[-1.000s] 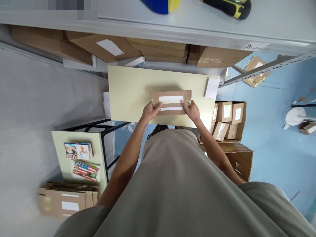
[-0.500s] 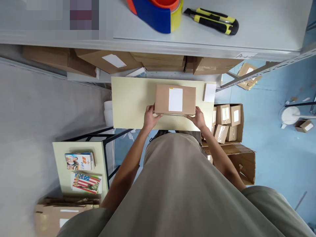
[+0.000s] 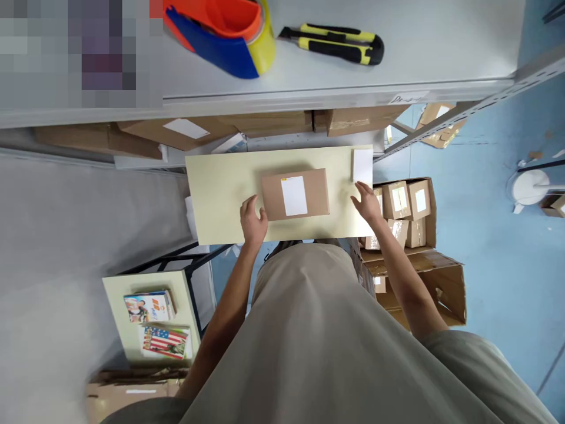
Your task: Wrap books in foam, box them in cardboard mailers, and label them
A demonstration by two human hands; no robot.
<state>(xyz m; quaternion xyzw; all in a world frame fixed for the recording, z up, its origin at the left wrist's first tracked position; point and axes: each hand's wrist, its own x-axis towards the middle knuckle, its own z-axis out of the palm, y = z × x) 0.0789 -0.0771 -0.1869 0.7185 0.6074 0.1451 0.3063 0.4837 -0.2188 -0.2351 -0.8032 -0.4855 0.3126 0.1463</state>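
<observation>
On the table [image 3: 220, 194]: box [image 3: 295, 194] flat, label up, for reading. Left hand [image 3: 253, 221] open, thumb touching its left edge, steadying. Right hand [image 3: 367, 202] open, empty, near pad [image 3: 362, 165].

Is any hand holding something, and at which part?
Nothing is held. The left hand touches the box at its left edge; the right hand is open beside it.

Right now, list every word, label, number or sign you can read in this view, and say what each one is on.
Nothing here reads clearly.
White label on the cardboard box: blank as seen.
Handwritten tag on the shelf edge: too small to read.
Book covers on the side table: flag artwork shows, titles too blurred.
Labels on the small boxes in the carton: too small to read.
</observation>
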